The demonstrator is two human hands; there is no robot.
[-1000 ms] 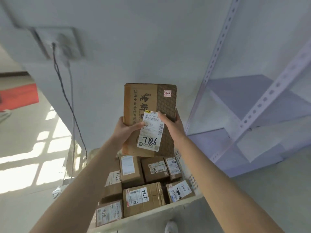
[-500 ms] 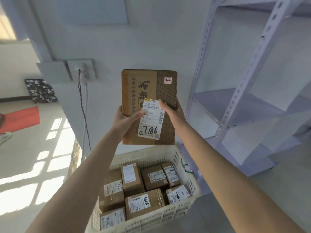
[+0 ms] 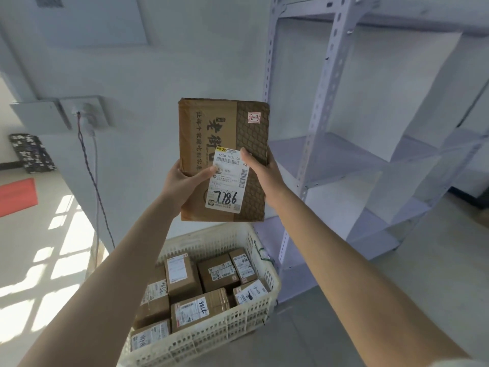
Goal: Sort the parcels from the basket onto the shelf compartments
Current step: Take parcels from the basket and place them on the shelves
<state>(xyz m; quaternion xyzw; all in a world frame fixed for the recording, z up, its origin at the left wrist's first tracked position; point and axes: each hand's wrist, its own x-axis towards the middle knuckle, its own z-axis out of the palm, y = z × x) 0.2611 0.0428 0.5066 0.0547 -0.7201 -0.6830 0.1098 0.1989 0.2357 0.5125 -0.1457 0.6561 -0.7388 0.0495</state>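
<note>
A pale metal shelf stands at right, with a plastic basket of boxes on the floor beside it. Above the basket, a person holds a flat brown parcel upright, the left hand and right hand each keeping a grip on its lower sides near the label. Held so low, the tall parcel could tip and fall.

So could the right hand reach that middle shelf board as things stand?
Probably yes: the shelf board lies bare close beside the right hand, with only the upright post to pass, though that hand grips the parcel.
</note>
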